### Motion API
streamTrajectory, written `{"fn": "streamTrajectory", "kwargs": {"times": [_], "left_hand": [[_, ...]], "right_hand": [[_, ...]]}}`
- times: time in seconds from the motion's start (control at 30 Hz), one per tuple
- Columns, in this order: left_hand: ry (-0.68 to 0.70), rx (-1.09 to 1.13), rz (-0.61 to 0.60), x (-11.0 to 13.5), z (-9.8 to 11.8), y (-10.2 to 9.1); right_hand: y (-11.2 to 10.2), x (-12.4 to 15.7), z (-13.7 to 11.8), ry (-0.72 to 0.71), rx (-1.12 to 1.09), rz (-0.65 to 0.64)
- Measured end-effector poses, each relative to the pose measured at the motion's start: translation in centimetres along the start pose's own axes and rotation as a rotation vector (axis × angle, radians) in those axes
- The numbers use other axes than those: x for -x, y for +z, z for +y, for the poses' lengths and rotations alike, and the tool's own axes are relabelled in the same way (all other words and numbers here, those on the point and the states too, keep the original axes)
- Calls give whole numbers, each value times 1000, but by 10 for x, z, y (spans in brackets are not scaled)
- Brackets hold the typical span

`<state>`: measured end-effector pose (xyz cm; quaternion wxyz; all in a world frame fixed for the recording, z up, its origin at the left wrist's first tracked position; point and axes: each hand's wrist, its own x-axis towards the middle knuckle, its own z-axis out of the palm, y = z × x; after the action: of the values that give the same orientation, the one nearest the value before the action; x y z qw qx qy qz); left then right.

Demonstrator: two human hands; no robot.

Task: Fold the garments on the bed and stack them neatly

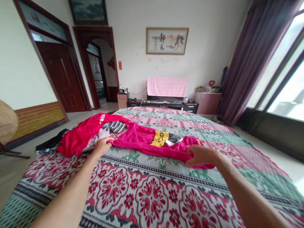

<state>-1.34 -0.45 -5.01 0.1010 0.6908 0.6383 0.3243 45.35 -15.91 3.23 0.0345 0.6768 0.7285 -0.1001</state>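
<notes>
A magenta shirt (140, 135) with a yellow, black and white print lies stretched sideways in a long strip on the patterned bedspread (152, 193). My left hand (103, 146) pinches its left end near a small yellow tag. At the other end, my right hand (198, 155) grips the cloth, its thumb on top and some fingers hidden in the folds. Just beyond my left hand is a heap of clothes: a red garment (80, 134) with white lettering, a black-and-white patterned piece (115, 126) and a pale pink cloth (98, 138).
Dark clothing (51, 141) lies at the left edge of the bedspread. A low cabinet (192, 108) with a pink cloth (167, 86) over a screen stands by the far wall. Purple curtains (251, 60) hang beside the window at right. A round wooden piece (7, 123) stands at far left.
</notes>
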Motion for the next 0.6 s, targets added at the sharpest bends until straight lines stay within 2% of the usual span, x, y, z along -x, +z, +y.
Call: {"fn": "streamTrajectory", "kwargs": {"times": [0.1, 0.2, 0.43, 0.53, 0.6], "left_hand": [[4, -18, 14, 1, 0, 0], [8, -32, 46, 3, 2, -1], [45, -22, 28, 4, 5, -3], [-3, 12, 59, 5, 7, -6], [-46, 75, 96, 6, 12, -10]], "right_hand": [[4, 0, -22, -8, 125, 49], [10, -2, -30, -35, 208, 54], [15, -6, -31, 77, 244, 50], [16, -8, -27, 108, 203, 76], [13, -11, -15, 145, 145, 121]]}}
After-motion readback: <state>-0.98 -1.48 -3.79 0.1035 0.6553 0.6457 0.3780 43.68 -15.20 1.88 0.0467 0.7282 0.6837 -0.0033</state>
